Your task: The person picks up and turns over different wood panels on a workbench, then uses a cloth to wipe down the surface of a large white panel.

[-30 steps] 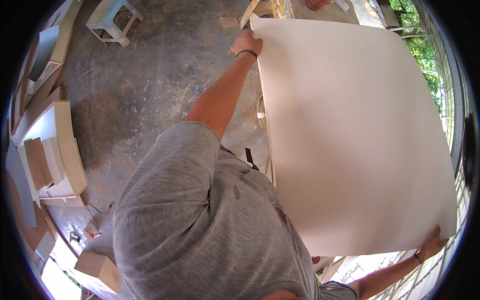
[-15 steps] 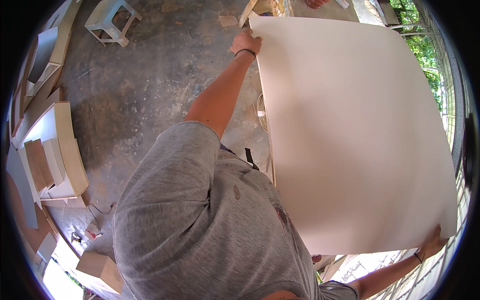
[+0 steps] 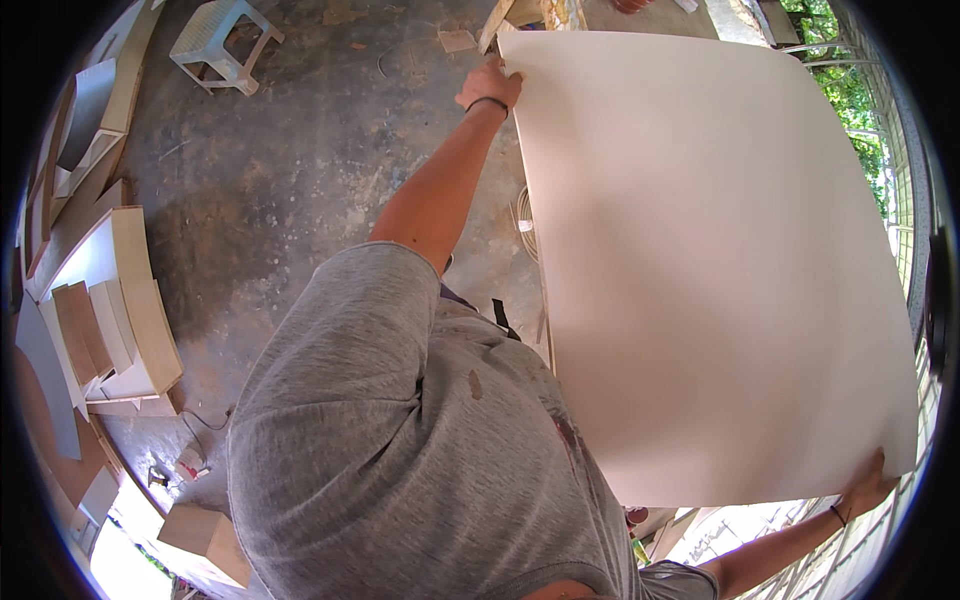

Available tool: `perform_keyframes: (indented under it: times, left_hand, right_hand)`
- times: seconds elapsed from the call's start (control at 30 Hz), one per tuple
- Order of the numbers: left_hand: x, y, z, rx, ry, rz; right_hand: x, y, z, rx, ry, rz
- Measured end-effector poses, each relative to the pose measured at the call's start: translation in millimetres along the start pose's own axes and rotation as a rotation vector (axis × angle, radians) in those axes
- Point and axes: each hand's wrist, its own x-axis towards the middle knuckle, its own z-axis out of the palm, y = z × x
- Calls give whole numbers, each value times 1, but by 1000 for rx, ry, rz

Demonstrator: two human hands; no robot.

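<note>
A large, smooth white panel (image 3: 700, 270) spreads across the right half of the view, close to my body. My left hand (image 3: 490, 86) is closed round its edge close to the far left corner. At the near right corner, my right hand (image 3: 868, 492) grips the panel's near edge, with one digit lying on the white face and the others partly hidden. The surface beneath the panel is mostly covered by it.
A pale plastic stool (image 3: 225, 48) stands on the stained concrete floor (image 3: 290, 150) at the far left. Wooden box pieces (image 3: 130, 300) line the left side. A coil of hose or cable (image 3: 524, 222) lies beside the panel's left edge. A window grille with greenery (image 3: 850, 110) is far right.
Almost nothing differs. Both hands keep their hold on the panel, and the view has shifted very slightly.
</note>
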Motion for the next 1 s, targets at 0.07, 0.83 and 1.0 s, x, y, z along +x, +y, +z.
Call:
perform_keyframes:
  times: [0.07,0.83,1.0]
  left_hand:
    - [1,0,2,-18,-2,-19]
    - [-111,-32,36,-360,55,65]
    - [-193,-55,38,-380,-3,98]
  right_hand:
    - [-1,-1,0,-4,6,2]
    - [11,48,7,-50,6,-115]
    - [-10,23,15,137,-17,-105]
